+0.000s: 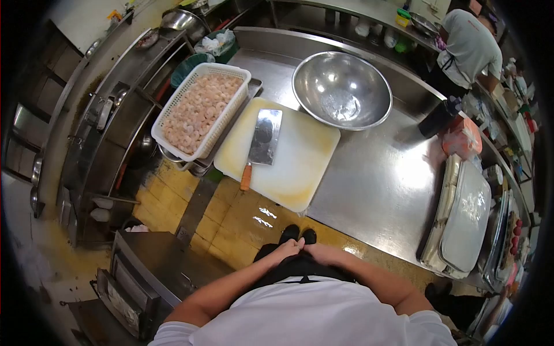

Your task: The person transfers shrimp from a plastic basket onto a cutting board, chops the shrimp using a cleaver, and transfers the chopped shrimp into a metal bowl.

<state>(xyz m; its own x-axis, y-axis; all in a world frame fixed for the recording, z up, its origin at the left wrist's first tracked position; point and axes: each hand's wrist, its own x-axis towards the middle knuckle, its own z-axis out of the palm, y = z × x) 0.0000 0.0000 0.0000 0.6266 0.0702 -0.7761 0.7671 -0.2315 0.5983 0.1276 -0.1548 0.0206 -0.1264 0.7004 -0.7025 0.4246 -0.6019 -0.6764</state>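
My left hand and my right hand meet low in front of my black apron. Both look closed, with the fingertips close together; whatever may be between them is too small to make out. Beyond them, a white cutting board lies on the steel counter. A cleaver with a wooden handle rests flat on it, apart from my hands. Left of the board, a white plastic basket holds many peeled shrimp. Behind the board stands a large steel bowl, with nothing visible inside.
The steel counter runs to the right, where covered trays, a dark bottle and an orange-red bag stand. A co-worker bends at the far right. Yellow floor tiles look wet. Steel equipment stands on my left.
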